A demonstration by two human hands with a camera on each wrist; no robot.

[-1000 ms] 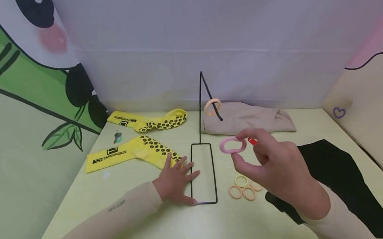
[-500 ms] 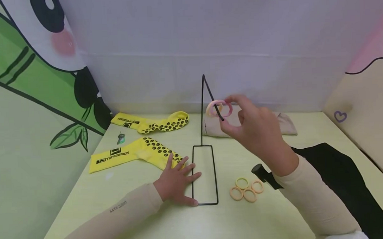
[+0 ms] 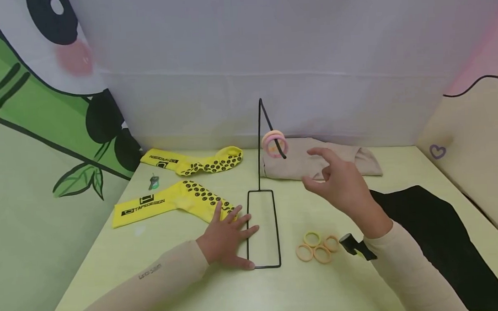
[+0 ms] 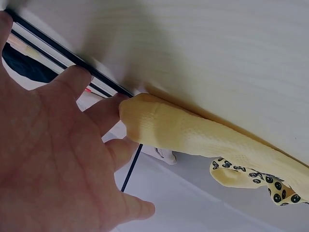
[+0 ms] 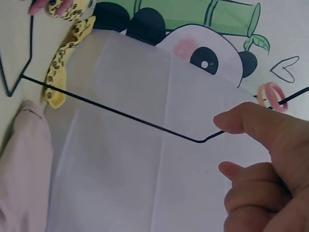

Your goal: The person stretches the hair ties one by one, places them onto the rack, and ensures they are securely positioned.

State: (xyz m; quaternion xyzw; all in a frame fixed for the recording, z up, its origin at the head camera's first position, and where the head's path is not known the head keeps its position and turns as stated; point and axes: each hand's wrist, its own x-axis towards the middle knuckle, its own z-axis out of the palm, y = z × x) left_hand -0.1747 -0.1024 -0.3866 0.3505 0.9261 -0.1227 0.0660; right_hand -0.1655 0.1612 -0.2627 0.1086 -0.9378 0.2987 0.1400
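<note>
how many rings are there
6: a pink ring and a peach ring on the black stand; on the table, a yellow ring, with one orange ring at its lower left, another orange ring lower right, and a third orange ring right.

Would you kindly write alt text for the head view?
A pink ring and a peach ring hang on a black wire stand, an empty right hand nearby; a left hand touches the base. Four rings lie on the table.

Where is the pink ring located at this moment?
In the head view, the pink ring hangs on the top rod of the black stand, just in front of a peach ring and left of the right hand.
</note>
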